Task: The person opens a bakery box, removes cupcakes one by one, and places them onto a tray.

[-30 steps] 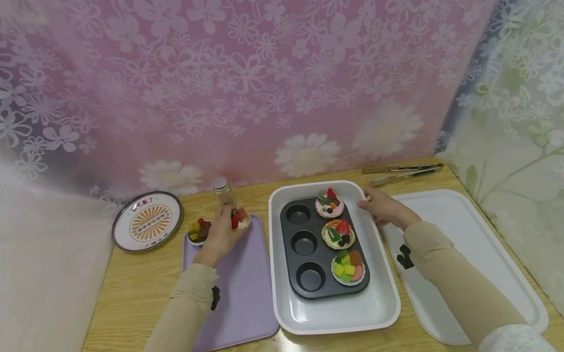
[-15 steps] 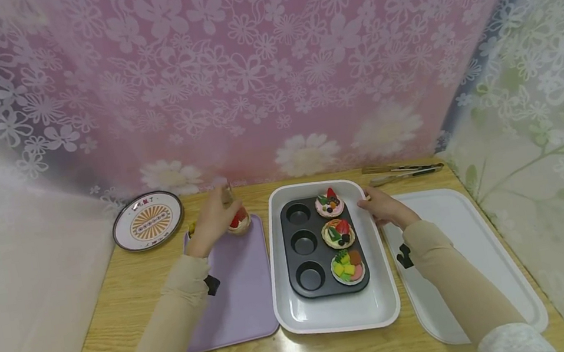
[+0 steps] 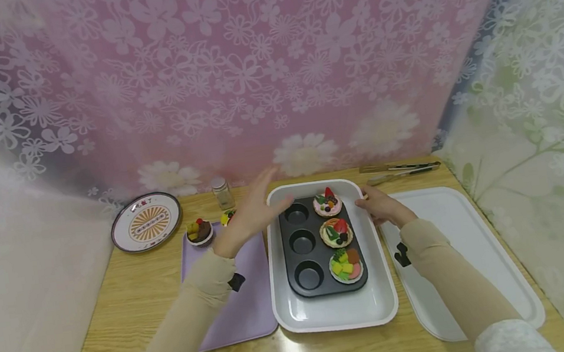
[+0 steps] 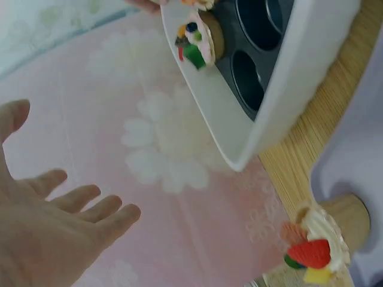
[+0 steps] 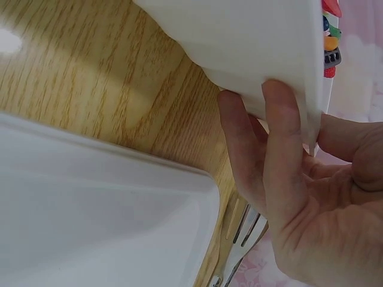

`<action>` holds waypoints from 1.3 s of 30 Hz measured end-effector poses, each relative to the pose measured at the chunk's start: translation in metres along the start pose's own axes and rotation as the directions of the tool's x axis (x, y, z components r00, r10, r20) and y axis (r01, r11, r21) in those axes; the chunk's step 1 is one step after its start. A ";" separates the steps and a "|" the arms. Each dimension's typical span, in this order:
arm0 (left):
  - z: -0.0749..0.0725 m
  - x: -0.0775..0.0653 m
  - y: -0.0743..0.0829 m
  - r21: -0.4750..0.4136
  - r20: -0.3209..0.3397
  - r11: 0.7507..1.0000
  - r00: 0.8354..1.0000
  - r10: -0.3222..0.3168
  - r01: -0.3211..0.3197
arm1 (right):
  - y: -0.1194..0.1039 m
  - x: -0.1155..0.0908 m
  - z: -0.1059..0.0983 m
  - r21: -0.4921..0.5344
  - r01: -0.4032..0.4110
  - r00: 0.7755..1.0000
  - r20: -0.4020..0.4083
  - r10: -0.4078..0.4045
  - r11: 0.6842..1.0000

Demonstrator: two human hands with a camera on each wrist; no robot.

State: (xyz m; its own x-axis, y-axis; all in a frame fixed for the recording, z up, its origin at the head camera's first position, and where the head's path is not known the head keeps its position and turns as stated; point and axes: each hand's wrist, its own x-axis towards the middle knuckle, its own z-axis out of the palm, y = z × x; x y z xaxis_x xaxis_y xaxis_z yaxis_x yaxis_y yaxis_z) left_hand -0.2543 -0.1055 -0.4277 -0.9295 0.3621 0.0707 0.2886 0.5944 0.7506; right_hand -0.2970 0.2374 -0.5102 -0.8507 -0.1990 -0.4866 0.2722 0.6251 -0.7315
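Observation:
My left hand [image 3: 250,219], fingers spread and nothing in them, hovers over the purple tray's far right corner, near the white deep tray [image 3: 338,322]. Thumb and fingers of my right hand [image 3: 385,209] pinch that tray's right rim, as the right wrist view shows up close. Inside it sits a black muffin pan [image 3: 320,254]. Its right column holds three fruit-topped tarts: far [image 3: 327,203], middle [image 3: 336,233] and near [image 3: 346,267]. The left column's cups are bare. Partly behind my left hand is a strawberry-topped tart [image 4: 320,248] on the purple tray [image 3: 250,323].
A chocolate cupcake [image 3: 200,232] stands at the purple tray's far left corner. Behind are a glass shaker [image 3: 222,194] and a round patterned plate [image 3: 146,222]. Tongs [image 3: 404,173] lie at the back right, beyond a flat white tray [image 3: 463,253]. Floral cloth walls surround the table.
My left hand moved from the tart by the shaker, rightward and up toward the white deep tray, with its fingers spreading. The cupcake and shaker came back into sight. My right hand stayed on the rim.

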 end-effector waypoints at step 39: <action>0.117 0.006 0.020 0.035 0.618 0.940 0.746 0.247 -0.340 | 0.000 -0.001 -0.001 -0.016 0.005 1.000 0.010 -0.005 1.000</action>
State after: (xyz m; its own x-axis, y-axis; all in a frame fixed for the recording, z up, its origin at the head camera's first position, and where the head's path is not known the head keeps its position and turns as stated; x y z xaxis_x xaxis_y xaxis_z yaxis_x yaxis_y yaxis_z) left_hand -0.2272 -0.0081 -0.4892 -0.4800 0.8611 -0.1679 0.5953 0.4602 0.6586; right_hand -0.2966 0.2385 -0.5094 -0.8473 -0.2099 -0.4879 0.2605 0.6362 -0.7262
